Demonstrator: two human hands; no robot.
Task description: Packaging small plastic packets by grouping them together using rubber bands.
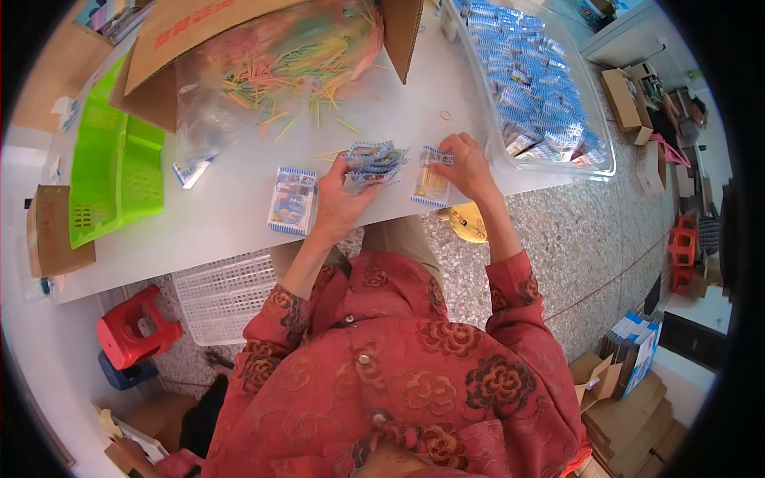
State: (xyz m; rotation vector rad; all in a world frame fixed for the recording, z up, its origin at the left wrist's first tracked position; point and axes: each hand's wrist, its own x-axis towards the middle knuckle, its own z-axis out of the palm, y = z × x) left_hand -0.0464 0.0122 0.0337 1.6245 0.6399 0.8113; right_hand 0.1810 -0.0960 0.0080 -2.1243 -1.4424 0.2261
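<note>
My left hand (341,201) is closed around a fanned bundle of blue-and-white packets (374,162), held just over the white table (231,227). To its right, my right hand (470,166) pinches the upper edge of a flat packet (430,188) at the table's front edge. That packet has a clear front with yellowish contents showing through. Another blue-and-white packet (292,202), perhaps the top of a small stack, lies beside my left wrist. A thin rubber band (445,115) rests on the table beyond my right hand.
An open cardboard box (183,40) spills plastic film and thin coloured sticks (275,80) at the back. At left stands a green basket (119,171); at right, a clear tub (610,163) full of packets. A small packet (191,171) lies near the basket. Below are a red stool (139,327) and white crate (223,299).
</note>
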